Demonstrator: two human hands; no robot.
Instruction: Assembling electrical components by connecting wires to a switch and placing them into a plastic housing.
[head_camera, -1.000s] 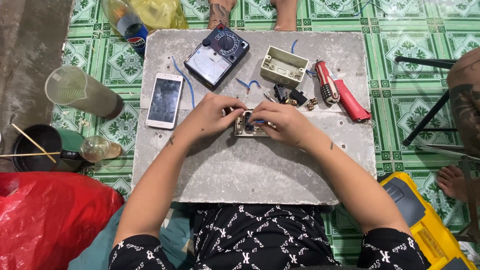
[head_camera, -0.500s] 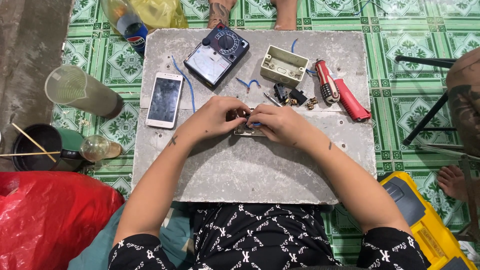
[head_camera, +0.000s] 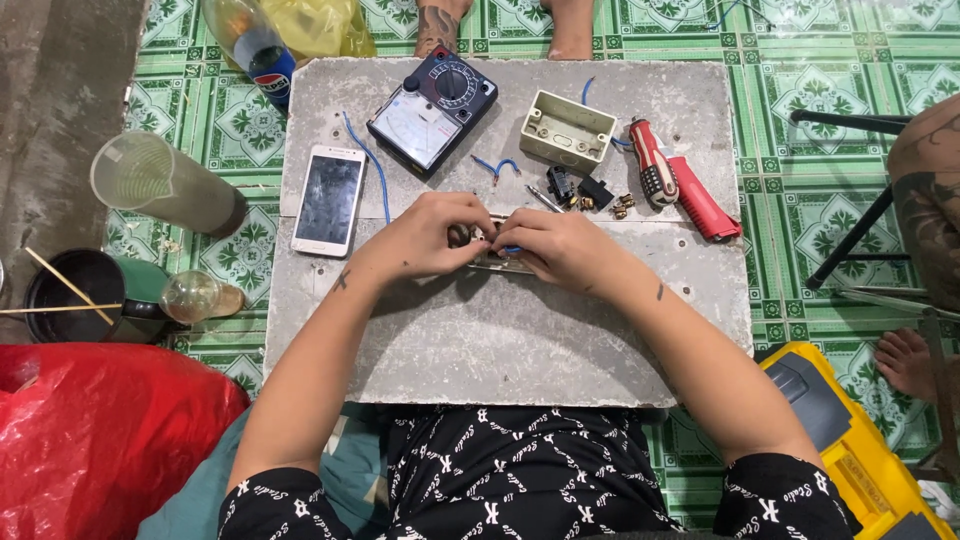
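Head view, looking down. The left hand (head_camera: 425, 235) and the right hand (head_camera: 560, 248) meet at the middle of a grey stone slab (head_camera: 500, 340), fingers curled narrowly around a small switch plate (head_camera: 497, 262) held between them; both hands grip it, the left at its left end, the right over its right end. Most of the plate is hidden under the fingers, so its details cannot be told.

Just beyond the right hand lie small dark parts and brass screws (head_camera: 590, 195), a red-handled screwdriver (head_camera: 652, 175) and a red utility knife (head_camera: 702, 200). Beyond these stands an open beige junction box (head_camera: 568, 130). Beyond the left hand rests an analogue multimeter (head_camera: 432, 110), with blue wire pieces (head_camera: 497, 166) between it and the hands. Left of the left hand lies a white smartphone (head_camera: 327, 198), screen up.

The slab sits on a floor of green patterned tiles (head_camera: 790, 130). Well left of the hands lie a clear plastic cup (head_camera: 160, 185) on its side, a dark bowl with chopsticks (head_camera: 75, 295) and a red plastic bag (head_camera: 100, 430). Near the right elbow is a yellow case (head_camera: 850, 440). Another person's bare feet (head_camera: 500, 25) show beyond the slab's far edge.
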